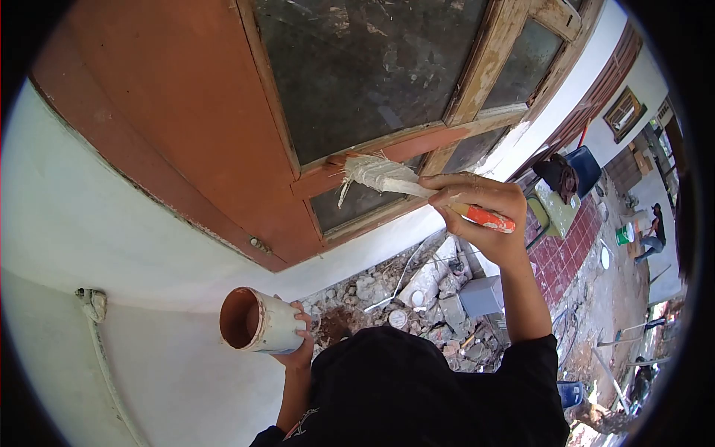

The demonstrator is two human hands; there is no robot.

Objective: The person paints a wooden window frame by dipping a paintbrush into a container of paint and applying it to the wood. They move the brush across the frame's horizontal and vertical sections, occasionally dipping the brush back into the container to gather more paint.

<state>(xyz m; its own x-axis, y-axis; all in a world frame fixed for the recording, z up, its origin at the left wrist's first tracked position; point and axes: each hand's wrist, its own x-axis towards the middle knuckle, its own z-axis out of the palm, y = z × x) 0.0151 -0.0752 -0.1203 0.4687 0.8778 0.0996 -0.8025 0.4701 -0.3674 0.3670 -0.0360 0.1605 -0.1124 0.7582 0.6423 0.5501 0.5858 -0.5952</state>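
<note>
My right hand [480, 208] is closed round a paintbrush [383, 175] with an orange-tipped handle. The brush's splayed, pale-crusted bristles lie against or just in front of a reddish-brown bar of the wooden window frame [328, 177]; contact is hard to tell. Lower down, my left hand [300, 339] grips a whitish cylindrical container [279, 324] from its side. Its open mouth faces left and shows a reddish-brown inside. Part of the frame is painted reddish brown, while other bars [477, 67] are bare, worn wood around dark glass panes [365, 67].
White walls [156, 276] surround the frame, with a pipe [104, 357] at lower left. Rubble [447, 298] and a grey block [481, 296] lie below. At right are a blue chair [585, 170], a greenish table [555, 210], a green-and-white bucket [625, 234] and another person [655, 235].
</note>
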